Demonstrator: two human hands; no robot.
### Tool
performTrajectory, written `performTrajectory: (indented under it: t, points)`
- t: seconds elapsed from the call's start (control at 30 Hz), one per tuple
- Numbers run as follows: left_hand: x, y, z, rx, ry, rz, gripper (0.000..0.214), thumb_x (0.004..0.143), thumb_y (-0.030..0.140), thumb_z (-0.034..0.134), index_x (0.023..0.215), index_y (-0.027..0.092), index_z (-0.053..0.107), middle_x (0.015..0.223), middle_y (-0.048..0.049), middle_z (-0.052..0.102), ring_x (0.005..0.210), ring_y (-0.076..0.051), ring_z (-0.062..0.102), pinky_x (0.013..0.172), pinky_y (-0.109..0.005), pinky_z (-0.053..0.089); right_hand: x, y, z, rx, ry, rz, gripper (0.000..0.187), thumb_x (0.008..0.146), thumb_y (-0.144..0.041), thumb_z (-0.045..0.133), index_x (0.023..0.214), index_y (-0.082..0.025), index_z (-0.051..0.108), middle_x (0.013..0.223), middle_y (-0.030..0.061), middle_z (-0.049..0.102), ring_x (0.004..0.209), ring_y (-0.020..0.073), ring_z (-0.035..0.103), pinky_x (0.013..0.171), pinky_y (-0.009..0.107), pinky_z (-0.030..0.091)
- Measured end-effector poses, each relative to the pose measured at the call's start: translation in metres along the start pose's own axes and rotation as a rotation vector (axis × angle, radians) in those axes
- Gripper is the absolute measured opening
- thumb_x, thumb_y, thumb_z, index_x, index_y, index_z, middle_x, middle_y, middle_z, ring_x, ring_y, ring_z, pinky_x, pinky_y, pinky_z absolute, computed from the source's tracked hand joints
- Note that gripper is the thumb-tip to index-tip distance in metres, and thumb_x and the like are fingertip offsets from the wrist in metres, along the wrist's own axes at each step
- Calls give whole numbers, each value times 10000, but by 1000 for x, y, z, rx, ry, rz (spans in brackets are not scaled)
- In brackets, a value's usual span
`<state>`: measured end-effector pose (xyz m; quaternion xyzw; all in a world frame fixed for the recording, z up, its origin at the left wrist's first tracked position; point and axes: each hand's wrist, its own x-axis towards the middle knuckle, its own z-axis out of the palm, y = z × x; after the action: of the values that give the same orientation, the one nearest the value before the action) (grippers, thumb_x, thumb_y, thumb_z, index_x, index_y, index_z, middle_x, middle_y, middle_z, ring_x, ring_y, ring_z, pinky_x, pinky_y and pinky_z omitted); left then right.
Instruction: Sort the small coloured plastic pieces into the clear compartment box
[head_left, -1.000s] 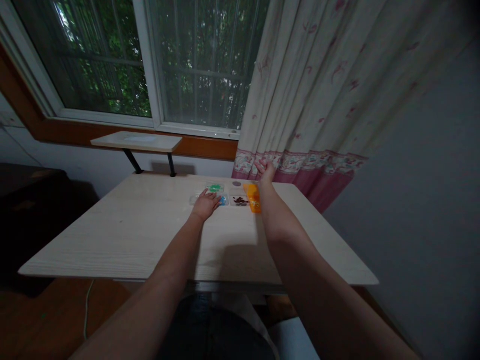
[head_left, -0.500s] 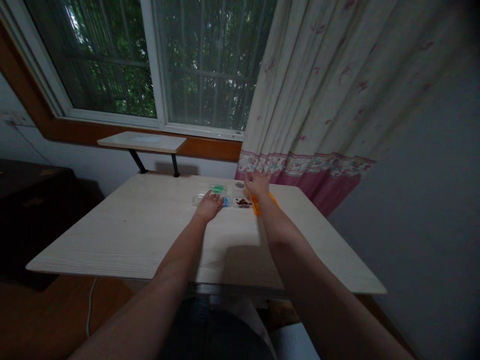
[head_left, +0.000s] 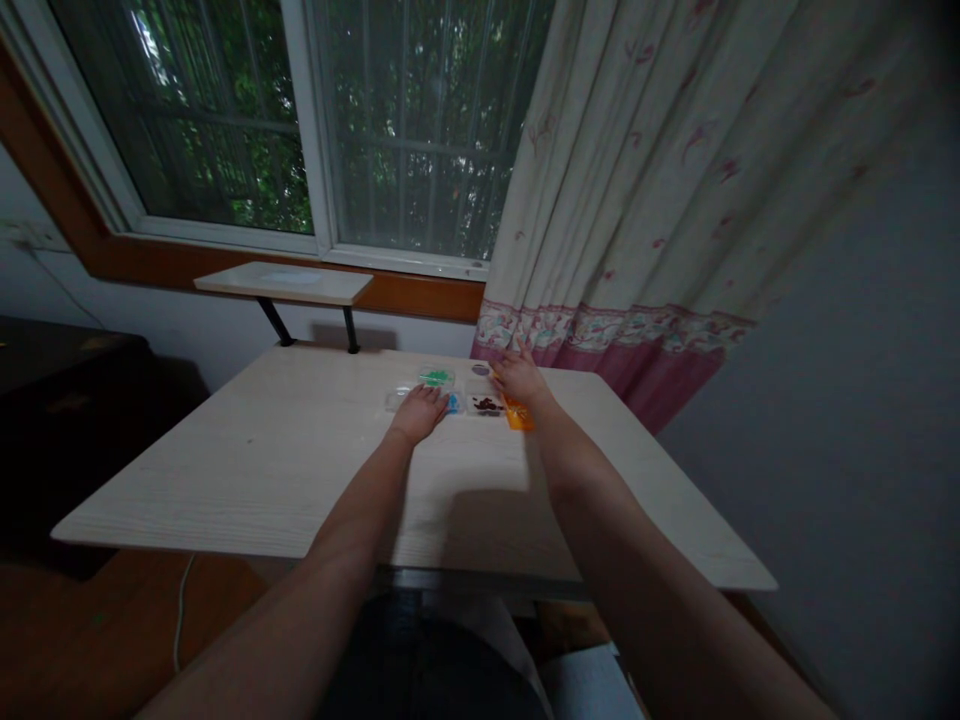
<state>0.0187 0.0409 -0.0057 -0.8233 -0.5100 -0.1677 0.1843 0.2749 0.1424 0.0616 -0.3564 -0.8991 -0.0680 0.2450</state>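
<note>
My left hand (head_left: 418, 411) lies on the pale wooden table (head_left: 300, 470), fingers stretched toward a clear plastic box (head_left: 442, 390) that holds green pieces (head_left: 435, 377), blue pieces and dark brown pieces (head_left: 486, 404). My right hand (head_left: 517, 380) rests fingers-flat on an orange packet (head_left: 519, 414) just right of the box, covering its far end. A small dark round thing (head_left: 480, 369) lies behind the box.
A small raised shelf (head_left: 283, 283) stands at the table's back left under the window. A flowered curtain (head_left: 637, 200) hangs at the back right, close to my right hand. A dark cabinet (head_left: 67, 380) is at the left, a grey wall on the right.
My right hand has drawn back from the curtain's hem and come down onto the orange packet. The left hand has stayed at the box.
</note>
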Motion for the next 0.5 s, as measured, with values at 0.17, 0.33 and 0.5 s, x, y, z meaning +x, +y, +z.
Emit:
performTrajectory:
  t: [0.17,0.33,0.5]
  points:
    - [1,0,0,-6,-3,-5,369,989,357,419,1267,189,592,1294,-146,609,1213,-250,562,1079,-440,383,-9,-5,-2,-72,1,36,210,833,-132,556,994,-209,668,1030,134,730,1295,313,483,1199,588,-24]
    - [1,0,2,-12,-5,-4,381,992,360,402,1267,180,594,1309,-160,596,1209,-263,566,1056,-440,407,-29,-23,-8,41,38,73,178,881,-196,524,996,-222,658,1064,123,722,1299,295,493,1202,592,-15]
    - [0,0,2,-28,5,3,368,978,345,441,1268,180,597,1299,-170,600,1220,-263,562,1061,-439,411,-51,-42,-16,124,-3,6,136,884,-288,554,967,-245,652,1100,93,712,1300,284,490,1217,576,-6]
